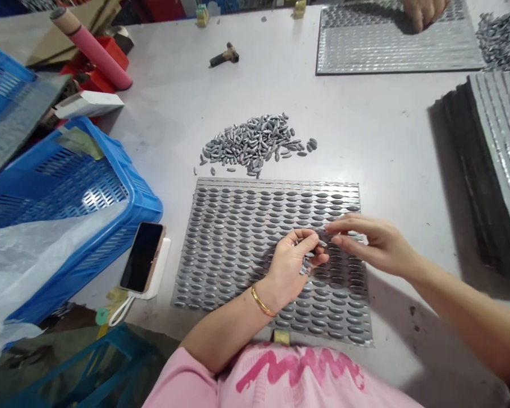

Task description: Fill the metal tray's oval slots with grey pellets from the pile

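My left hand [295, 258], a gold bracelet at its wrist, is closed on several small grey oval pieces [306, 262]. One piece pokes out between its thumb and fingers. Close to those fingertips, my right hand [365, 241] has its thumb and forefinger stretched out and slightly apart, with no piece visible between them. Both hands are over a flat grey tray [280, 182] with rows of oval pieces lying in it. Beyond its far edge, a heap of loose grey oval pieces [255, 139] lies on the white table. My hands hide part of the rows.
At left are a blue crate [140, 187] with plastic film, a phone [142, 258] on a white block, and a pink roll [97, 54]. A stack of ridged trays [493, 141] stands at right. Another person's hand [425, 11] works over a far tray [391, 54].
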`<control>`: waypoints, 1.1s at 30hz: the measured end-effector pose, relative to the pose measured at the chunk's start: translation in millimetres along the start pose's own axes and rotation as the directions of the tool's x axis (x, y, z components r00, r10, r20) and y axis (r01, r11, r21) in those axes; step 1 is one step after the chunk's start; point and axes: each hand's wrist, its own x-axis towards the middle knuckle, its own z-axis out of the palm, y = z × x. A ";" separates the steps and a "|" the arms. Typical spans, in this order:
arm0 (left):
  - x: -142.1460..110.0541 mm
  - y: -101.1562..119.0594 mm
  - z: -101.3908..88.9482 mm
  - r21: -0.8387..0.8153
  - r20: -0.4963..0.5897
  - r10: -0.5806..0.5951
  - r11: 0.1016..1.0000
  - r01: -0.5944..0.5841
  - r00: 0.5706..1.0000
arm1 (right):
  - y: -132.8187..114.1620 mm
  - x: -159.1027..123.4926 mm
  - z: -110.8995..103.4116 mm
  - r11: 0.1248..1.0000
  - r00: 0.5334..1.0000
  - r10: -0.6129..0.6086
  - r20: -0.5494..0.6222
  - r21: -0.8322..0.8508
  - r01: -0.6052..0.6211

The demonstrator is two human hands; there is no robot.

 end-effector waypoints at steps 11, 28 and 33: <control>-2.4 -7.3 5.3 -0.035 0.039 -0.011 0.999 0.012 0.999 | -18.6 -19.0 30.8 0.964 0.963 0.188 -0.192 0.223 -0.144; -11.9 -1.9 4.0 -0.001 0.011 -0.102 0.995 0.102 0.995 | 87.7 5.1 -40.3 0.931 0.966 0.193 -0.171 -0.277 -0.236; -13.0 -1.1 3.8 0.004 0.002 -0.097 0.995 0.097 0.995 | 88.6 4.5 -42.9 0.839 0.995 0.028 -0.096 -0.538 -0.076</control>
